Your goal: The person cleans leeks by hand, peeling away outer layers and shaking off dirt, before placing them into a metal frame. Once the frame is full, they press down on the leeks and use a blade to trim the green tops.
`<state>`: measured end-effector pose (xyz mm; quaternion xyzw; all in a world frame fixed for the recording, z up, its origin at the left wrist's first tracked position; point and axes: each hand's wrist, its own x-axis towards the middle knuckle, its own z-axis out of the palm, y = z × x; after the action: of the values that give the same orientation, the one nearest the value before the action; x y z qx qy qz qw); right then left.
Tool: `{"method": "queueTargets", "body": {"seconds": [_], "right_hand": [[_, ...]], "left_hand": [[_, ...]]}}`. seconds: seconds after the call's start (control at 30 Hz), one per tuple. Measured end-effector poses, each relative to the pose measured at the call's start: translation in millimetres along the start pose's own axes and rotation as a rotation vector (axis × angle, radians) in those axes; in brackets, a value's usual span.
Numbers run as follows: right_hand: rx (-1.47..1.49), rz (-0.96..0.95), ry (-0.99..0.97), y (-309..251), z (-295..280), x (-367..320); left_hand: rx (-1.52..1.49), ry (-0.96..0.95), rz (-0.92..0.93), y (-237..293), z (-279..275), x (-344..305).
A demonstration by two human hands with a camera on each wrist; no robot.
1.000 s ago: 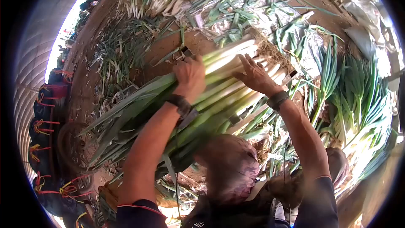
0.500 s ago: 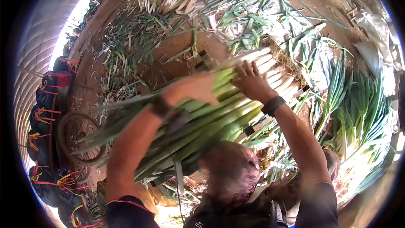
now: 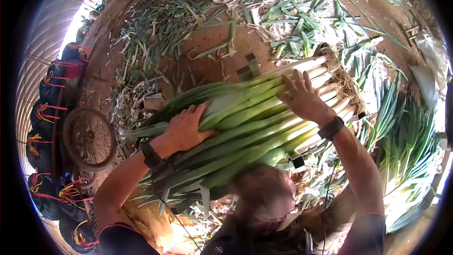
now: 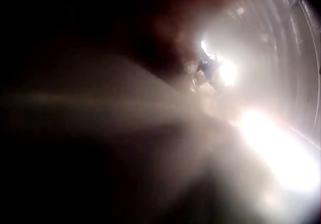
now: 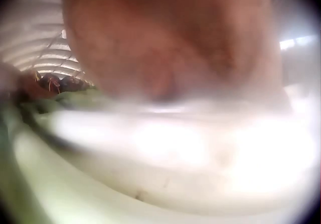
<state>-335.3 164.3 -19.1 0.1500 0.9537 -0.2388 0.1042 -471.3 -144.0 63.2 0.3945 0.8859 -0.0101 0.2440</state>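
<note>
A thick bundle of leeks (image 3: 264, 108) lies across the middle of the head view, green leaves to the left, white stalks and stringy roots (image 3: 343, 73) to the right. My left hand (image 3: 185, 127) rests on the leaves with its thumb spread apart. Over the pale stalks lies my right hand (image 3: 307, 98), fingers extended and pressing on top. In the right wrist view that palm (image 5: 170, 48) sits right against the white stalks (image 5: 165, 153). The left wrist view is dark and blurred.
Dark square-ended pieces (image 3: 249, 67) jut out beside the bundle. Loose leaves (image 3: 155, 42) litter the dirt floor. More leeks (image 3: 406, 146) are heaped at right. A spoked wheel (image 3: 89, 139) and dark bundles tied with coloured strings (image 3: 45, 113) stand at left. A capped head (image 3: 264, 193) shows below.
My left hand has let go near the upper edge of the stalks and moved left and down onto the leaves. My right hand stays on the white stalks. The camera view has shifted.
</note>
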Motion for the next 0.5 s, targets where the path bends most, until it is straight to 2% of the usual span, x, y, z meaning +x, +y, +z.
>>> {"method": "queueTargets", "body": {"seconds": [0.03,0.07,0.1,0.13,0.17,0.2,0.23,0.3,0.37,0.43,0.47,0.5], "right_hand": [[-0.006,-0.016,-0.056,-1,-5,0],[-0.124,-0.123,-0.114,-1,-11,4],[-0.126,-0.128,-0.113,-4,-13,4],[-0.131,-0.095,-0.109,-7,-14,3],[-0.135,-0.058,-0.107,-9,-15,-1],[-0.017,0.008,0.039,-12,-7,-5],[-0.022,0.014,0.038,-8,-3,-12],[-0.160,0.093,0.076,-13,3,-26],[-0.168,0.112,0.096,-11,5,-17],[-0.522,-0.204,-0.050,-2,3,11],[-0.390,-0.190,-0.040,0,5,18],[-0.390,-0.183,-0.035,3,7,12]], "left_hand": [[-0.004,-0.003,0.002,-6,4,4],[-0.009,0.066,0.040,-14,11,8],[-0.011,0.140,0.077,-10,6,8],[-0.024,0.056,0.000,-6,2,6],[-0.025,0.057,0.001,2,2,-1],[0.017,0.057,-0.024,12,2,-9],[0.059,0.056,-0.048,17,4,-12],[0.069,0.062,-0.031,16,6,-13],[0.091,0.078,-0.014,2,6,-1],[-0.007,0.129,0.124,-37,12,25],[-0.071,0.076,0.134,-35,5,27],[-0.067,0.077,0.142,-29,8,23]]}}
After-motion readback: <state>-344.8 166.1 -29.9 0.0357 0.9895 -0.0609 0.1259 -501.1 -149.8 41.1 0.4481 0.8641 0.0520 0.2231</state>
